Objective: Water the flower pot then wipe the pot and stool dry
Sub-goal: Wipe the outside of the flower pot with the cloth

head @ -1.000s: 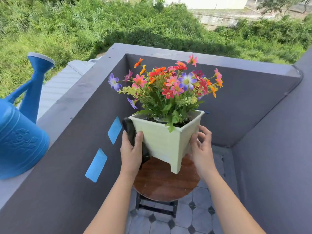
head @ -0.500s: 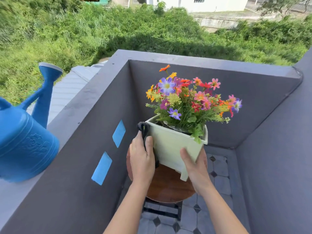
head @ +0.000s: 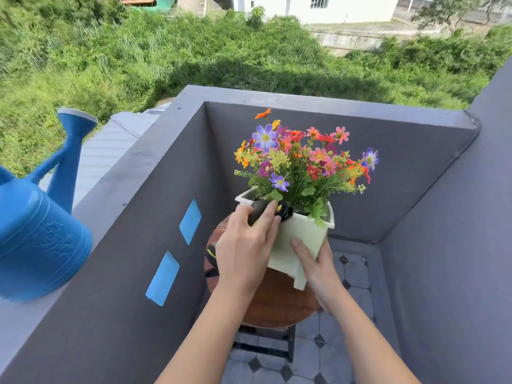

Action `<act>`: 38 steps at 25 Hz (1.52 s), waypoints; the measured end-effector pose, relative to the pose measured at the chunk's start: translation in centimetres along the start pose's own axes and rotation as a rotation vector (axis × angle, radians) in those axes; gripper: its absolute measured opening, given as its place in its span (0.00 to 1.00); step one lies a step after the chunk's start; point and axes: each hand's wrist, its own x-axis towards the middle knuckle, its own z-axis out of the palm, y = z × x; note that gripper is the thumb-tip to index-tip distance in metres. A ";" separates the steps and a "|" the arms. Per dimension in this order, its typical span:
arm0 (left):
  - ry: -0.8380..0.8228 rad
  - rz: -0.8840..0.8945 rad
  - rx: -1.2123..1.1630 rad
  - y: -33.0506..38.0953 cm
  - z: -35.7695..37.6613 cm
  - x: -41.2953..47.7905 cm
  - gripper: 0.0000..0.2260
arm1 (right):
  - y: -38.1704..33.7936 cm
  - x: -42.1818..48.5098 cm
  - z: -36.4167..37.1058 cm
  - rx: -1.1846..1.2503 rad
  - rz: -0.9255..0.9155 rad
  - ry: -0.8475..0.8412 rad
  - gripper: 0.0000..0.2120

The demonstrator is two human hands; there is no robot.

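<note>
A pale green square flower pot (head: 300,235) with colourful flowers (head: 299,159) is tilted above a round brown wooden stool (head: 277,303). My right hand (head: 315,268) grips the pot's lower right side near a foot. A dark cloth (head: 270,212) is pressed against the pot's near rim by my left hand (head: 245,248); part of the cloth hangs below my wrist. Whether the pot's feet touch the stool is hidden by my hands.
A blue watering can (head: 36,217) stands on the grey parapet ledge (head: 110,184) at the left. Grey walls enclose the corner on three sides, with two blue tape patches (head: 190,221) on the left wall. The floor below is tiled (head: 313,358).
The pot has been turned and tilted toward the right. My left hand slid the cloth from the pot's left side up onto its near rim. My right hand shifted to the lower right.
</note>
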 end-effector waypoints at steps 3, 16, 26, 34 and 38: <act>0.031 -0.192 -0.034 -1.3 -0.5 0.9 0.13 | 0.2 0.1 -0.4 -0.023 0.016 -0.021 0.34; 0.098 0.136 0.039 -2.4 5.6 -7.0 0.25 | 0.7 1.2 -0.6 -0.017 0.121 -0.041 0.46; 0.055 0.177 -0.011 -1.5 4.9 -6.8 0.21 | 0.7 1.9 -0.9 -0.053 0.121 -0.025 0.41; 0.016 -0.269 -0.425 -4.2 2.5 -1.0 0.20 | -0.2 1.8 -1.9 -0.043 0.138 -0.110 0.20; -0.261 -0.778 -0.843 -4.6 3.2 -2.2 0.20 | -0.6 1.9 -3.3 -0.072 0.172 -0.205 0.30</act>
